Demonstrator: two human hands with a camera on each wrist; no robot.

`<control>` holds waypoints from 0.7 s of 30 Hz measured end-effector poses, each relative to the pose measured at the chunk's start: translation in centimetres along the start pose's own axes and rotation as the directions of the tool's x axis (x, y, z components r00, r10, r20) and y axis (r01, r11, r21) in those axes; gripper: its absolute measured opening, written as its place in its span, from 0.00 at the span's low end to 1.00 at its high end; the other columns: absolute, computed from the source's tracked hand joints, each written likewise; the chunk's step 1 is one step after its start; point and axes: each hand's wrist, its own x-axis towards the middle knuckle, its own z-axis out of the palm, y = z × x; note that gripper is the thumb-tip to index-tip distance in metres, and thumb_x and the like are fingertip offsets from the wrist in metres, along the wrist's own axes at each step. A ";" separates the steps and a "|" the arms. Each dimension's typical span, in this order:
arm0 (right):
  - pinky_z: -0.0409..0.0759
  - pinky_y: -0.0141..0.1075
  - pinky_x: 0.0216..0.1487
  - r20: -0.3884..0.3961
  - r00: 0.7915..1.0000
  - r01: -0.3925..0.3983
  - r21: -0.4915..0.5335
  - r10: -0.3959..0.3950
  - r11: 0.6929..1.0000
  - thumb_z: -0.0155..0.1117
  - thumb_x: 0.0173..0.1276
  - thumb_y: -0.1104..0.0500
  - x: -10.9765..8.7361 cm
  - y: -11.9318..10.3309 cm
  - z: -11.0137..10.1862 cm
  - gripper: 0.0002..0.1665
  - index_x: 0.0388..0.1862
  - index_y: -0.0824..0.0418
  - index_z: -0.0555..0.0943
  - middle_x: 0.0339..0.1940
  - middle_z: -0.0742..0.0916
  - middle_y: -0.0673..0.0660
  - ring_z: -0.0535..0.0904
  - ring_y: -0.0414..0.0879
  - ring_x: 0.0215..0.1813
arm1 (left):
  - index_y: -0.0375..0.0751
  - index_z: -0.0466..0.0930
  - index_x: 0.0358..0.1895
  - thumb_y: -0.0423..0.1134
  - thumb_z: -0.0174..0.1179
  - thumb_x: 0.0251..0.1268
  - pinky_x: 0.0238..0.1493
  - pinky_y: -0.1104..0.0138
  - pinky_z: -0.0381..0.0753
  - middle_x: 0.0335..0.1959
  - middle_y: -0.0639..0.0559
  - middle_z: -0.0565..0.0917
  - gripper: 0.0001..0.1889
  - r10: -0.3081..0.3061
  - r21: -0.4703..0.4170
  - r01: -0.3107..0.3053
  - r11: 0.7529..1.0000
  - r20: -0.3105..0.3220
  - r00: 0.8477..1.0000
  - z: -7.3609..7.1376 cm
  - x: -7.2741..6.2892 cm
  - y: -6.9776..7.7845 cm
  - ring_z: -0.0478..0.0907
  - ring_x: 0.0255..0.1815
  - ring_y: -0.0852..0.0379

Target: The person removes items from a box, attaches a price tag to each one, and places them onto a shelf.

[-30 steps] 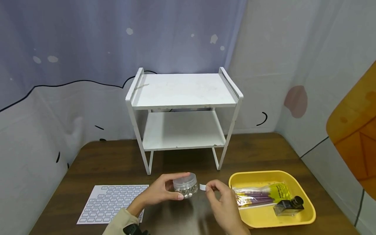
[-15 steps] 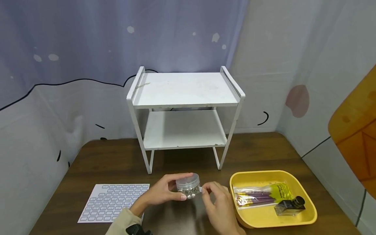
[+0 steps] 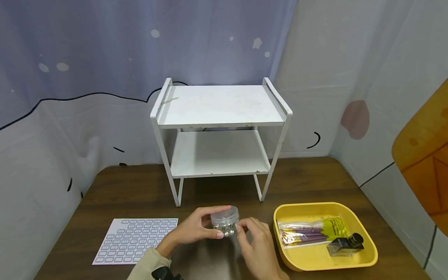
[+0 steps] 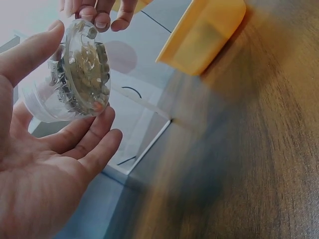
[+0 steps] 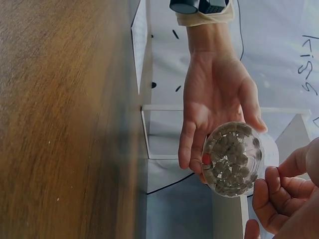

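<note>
My left hand [image 3: 190, 230] holds a small clear round jar [image 3: 225, 224] above the table, with the thumb on the near side and the fingers at the far side by the lid. Shiny metallic pieces fill the jar, seen through its bottom in the right wrist view. At the jar's right side, my right hand [image 3: 257, 245] pinches a small white label between thumb and fingertips. The fingers now hide most of that label, right against the jar's wall. A white sheet of printed labels [image 3: 134, 243] lies left of my left hand.
On the right, a yellow tray [image 3: 292, 261] holds a packet of purple-handled brushes [image 3: 304, 236] and a small glass bottle with a black cap [image 3: 344, 245]. A white two-tier shelf [image 3: 220, 151] stands behind my hands on the brown wooden table [image 3: 304, 182].
My right hand has brought the white label leftward to the jar's side, closing the gap between them. The left hand and jar have shifted slightly right.
</note>
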 end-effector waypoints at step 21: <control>0.70 0.32 0.40 -0.032 0.999 0.040 -0.043 -0.042 0.998 0.73 0.52 0.72 -0.3 0.2 0.4 0.13 0.27 0.55 0.82 0.25 0.83 0.40 0.75 0.30 0.31 | 0.31 0.68 0.71 0.31 0.68 0.61 0.62 0.68 0.77 0.67 0.27 0.72 0.34 0.004 0.010 -0.004 1.000 -0.018 1.000 0.2 0.1 -0.1 0.77 0.61 0.64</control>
